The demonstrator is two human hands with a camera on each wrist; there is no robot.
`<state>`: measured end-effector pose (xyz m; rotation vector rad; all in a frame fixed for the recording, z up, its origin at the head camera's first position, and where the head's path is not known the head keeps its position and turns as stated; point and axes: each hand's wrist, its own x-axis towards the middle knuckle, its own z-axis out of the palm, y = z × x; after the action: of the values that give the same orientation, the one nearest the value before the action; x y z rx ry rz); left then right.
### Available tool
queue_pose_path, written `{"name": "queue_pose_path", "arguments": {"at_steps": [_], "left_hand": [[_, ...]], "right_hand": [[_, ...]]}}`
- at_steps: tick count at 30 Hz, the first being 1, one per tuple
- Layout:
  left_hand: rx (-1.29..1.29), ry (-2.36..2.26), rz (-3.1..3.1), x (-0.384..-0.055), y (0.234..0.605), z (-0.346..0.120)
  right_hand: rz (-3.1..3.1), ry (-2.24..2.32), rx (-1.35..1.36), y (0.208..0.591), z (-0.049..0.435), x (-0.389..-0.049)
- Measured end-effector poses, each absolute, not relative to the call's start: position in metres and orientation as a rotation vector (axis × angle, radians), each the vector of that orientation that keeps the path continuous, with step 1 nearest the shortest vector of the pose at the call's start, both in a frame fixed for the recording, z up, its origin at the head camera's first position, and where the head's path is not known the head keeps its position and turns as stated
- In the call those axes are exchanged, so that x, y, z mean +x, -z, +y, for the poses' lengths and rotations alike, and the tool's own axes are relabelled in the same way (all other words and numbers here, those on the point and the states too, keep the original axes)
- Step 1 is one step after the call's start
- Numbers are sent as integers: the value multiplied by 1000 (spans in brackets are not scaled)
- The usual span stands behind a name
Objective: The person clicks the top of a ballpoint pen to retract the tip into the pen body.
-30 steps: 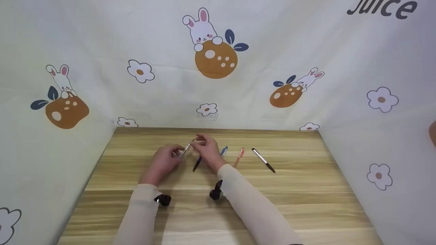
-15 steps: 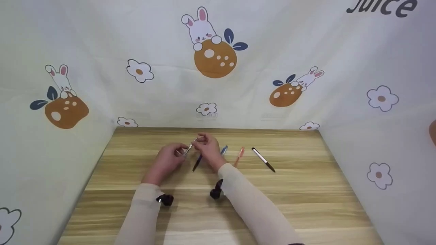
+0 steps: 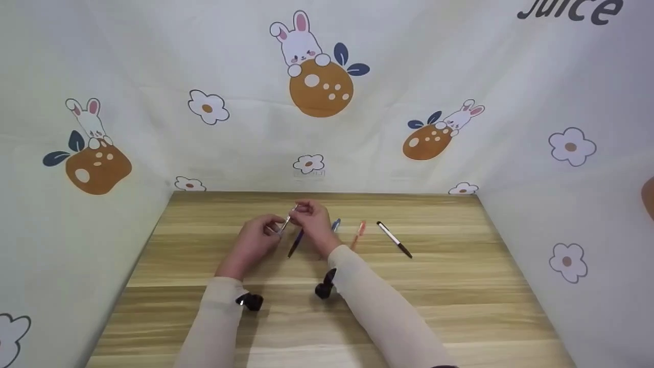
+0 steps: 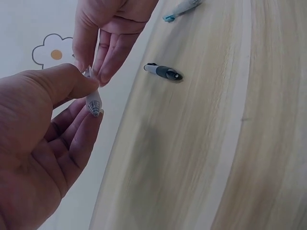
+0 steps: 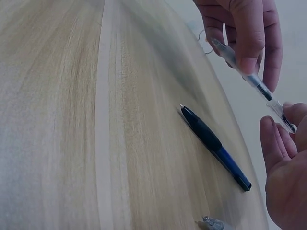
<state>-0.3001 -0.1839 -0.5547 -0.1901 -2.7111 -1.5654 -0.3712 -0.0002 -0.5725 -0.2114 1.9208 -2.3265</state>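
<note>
A slim clear-barrelled pen (image 3: 287, 221) is held slanted between both hands above the far part of the table. My left hand (image 3: 255, 237) pinches it by thumb and fingers; in the right wrist view its pale tip end (image 5: 225, 51) sticks out past them. At the other end, where the clear clip (image 5: 280, 115) is, the thumb and fingers of my right hand (image 3: 314, 222) pinch it. In the left wrist view the ribbed tip (image 4: 95, 108) faces the camera. Below the hands lies a dark blue pen (image 5: 211, 141), partly hidden by the right hand in the head view.
Right of the hands lie a light-blue-clipped pen (image 3: 335, 225), partly covered by my right wrist, an orange-pink pen (image 3: 360, 232) and a white pen with black ends (image 3: 393, 238). Behind the wooden table (image 3: 409, 317) hangs a printed cloth (image 3: 245, 148), which also lines both sides.
My left hand has shifted a little to the right and away, and the clear pen with it. The right hand has barely moved. The pens on the table stay in place.
</note>
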Motion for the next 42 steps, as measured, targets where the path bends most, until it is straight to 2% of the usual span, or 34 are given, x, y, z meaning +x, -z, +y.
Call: {"name": "queue_pose_path", "arguments": {"at_steps": [21,42], "left_hand": [[-142,1760,-2571,-302,557,-149],[-205,1930,-2473,-296,572,-103]], "right_hand": [[1945,2324,-218,560,26,-371],[1985,2259,-273,553,78,-355]]}}
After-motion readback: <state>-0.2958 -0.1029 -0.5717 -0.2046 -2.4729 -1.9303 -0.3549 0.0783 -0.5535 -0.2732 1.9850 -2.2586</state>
